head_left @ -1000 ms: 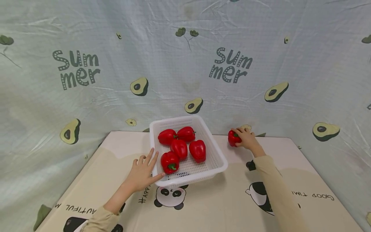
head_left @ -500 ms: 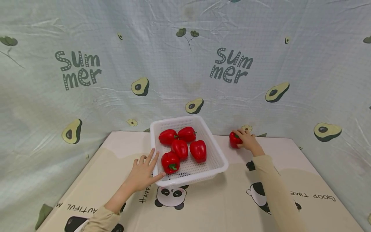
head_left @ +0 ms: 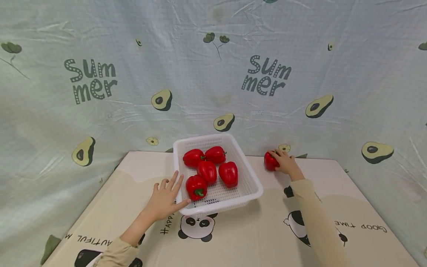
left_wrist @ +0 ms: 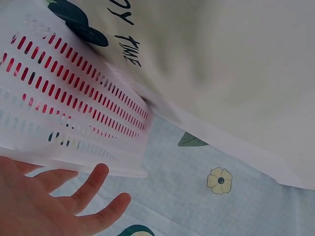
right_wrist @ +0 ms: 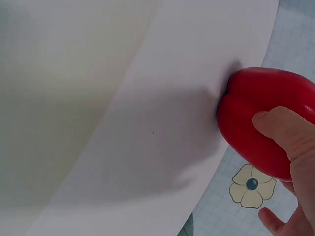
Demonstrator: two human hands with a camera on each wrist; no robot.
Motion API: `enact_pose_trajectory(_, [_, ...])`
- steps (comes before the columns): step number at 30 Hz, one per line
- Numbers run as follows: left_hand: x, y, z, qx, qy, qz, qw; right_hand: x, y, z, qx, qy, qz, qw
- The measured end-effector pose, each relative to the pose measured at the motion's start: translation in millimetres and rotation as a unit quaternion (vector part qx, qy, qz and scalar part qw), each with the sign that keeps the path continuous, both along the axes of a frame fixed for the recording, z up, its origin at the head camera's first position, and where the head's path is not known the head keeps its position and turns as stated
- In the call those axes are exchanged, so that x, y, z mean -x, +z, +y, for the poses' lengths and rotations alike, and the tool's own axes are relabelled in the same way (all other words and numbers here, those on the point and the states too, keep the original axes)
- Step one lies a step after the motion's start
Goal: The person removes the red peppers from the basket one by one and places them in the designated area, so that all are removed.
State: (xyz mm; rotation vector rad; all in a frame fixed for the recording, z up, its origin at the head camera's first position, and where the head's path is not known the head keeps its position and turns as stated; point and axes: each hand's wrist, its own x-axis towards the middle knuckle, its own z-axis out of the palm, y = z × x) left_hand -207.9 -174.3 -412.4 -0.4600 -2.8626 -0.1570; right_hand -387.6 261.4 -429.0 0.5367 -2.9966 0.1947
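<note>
Near the table's back edge, to the right of the basket, my right hand (head_left: 287,164) grips a red bell pepper (head_left: 268,161). The right wrist view shows the thumb (right_wrist: 283,123) pressed on the side of that pepper (right_wrist: 246,105), which is at the table surface; the far fingers are partly hidden behind it. My left hand (head_left: 163,200) has its fingers spread at the left rim of a white plastic basket (head_left: 245,167). Several red bell peppers lie inside, one with its green stem facing me (head_left: 196,187). From the left wrist, the basket's slotted wall (left_wrist: 74,88) shows beside the extended fingers (left_wrist: 91,189).
A beige table (head_left: 240,237) printed with pandas and lettering lies under everything. Directly behind its back edge hangs a pale cloth (head_left: 186,118) with avocado prints, which also closes off both sides.
My right hand has settled slightly lower on the bell pepper, and less of its green stem shows. The left hand and the basket have stayed in place.
</note>
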Motion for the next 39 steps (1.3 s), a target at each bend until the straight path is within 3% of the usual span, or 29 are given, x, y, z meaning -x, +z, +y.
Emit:
enact_pose_trajectory(11, [3.1, -0.6, -1, 0.002, 0.0, -0.004, 1.0, -0.3, -1.2, -2, -0.025, -0.011, 0.003, 1.0])
enact_pose_trajectory(16, [3.3, -1.8, -3, 0.0, -0.003, 0.0, 1.0, -2.3, -2.9, -2, -0.007, -0.009, 0.009, 1.0])
enact_pose_trajectory(20, [2.9, -1.5, -4, -0.004, -0.006, 0.007, 0.9999, 2.9, -13.6, 5, 0.012, 0.014, 0.053, 0.998])
enact_pose_trajectory(24, [3.0, -1.5, -4, -0.007, -0.006, 0.008, 0.9999, -0.4, -14.1, 4, 0.016, 0.029, 0.085, 0.996])
enact_pose_trajectory(32, [3.2, -3.7, -3, -0.011, -0.003, 0.004, 0.9999, -24.2, 2.9, -12, 0.003, 0.041, 0.137, 0.99])
enact_pose_trajectory(39, [3.2, -3.7, -2, -0.014, -0.007, 0.0, 0.9999, -46.3, 11.9, -27, 0.043, 0.103, 0.205, 0.972])
